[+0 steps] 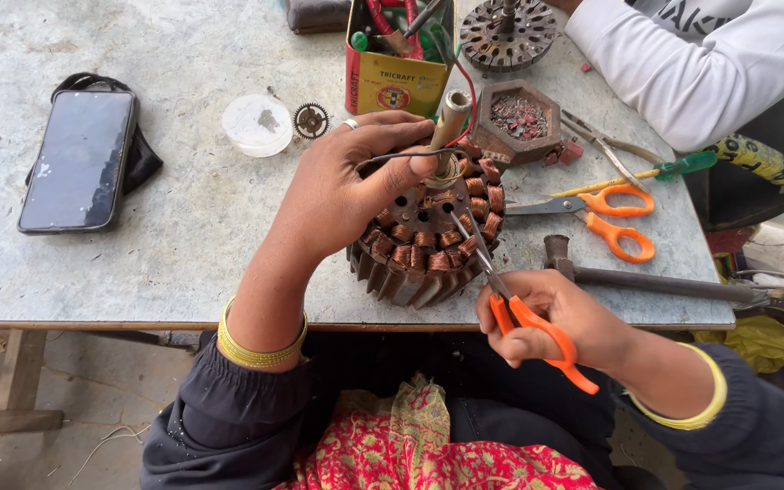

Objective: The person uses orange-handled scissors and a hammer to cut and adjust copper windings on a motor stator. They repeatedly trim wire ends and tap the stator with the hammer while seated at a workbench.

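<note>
A round fan motor stator (428, 240) with copper windings rests tilted at the table's front edge. My left hand (342, 186) grips its top around the shaft and pinches a thin wire there. My right hand (555, 318) holds orange-handled scissors (524, 318), whose blades point up into the copper coils near the centre. Yellow bangles sit on both wrists.
On the grey table (183, 236) lie a black phone (79, 159), a white lid (257, 124), a small gear (310, 120), a yellow tin of tools (398, 68), a hexagonal tray (519, 118), a second pair of orange scissors (605, 218), a hammer (646, 279), a screwdriver (655, 171). Another person's white sleeve (682, 63) is at far right.
</note>
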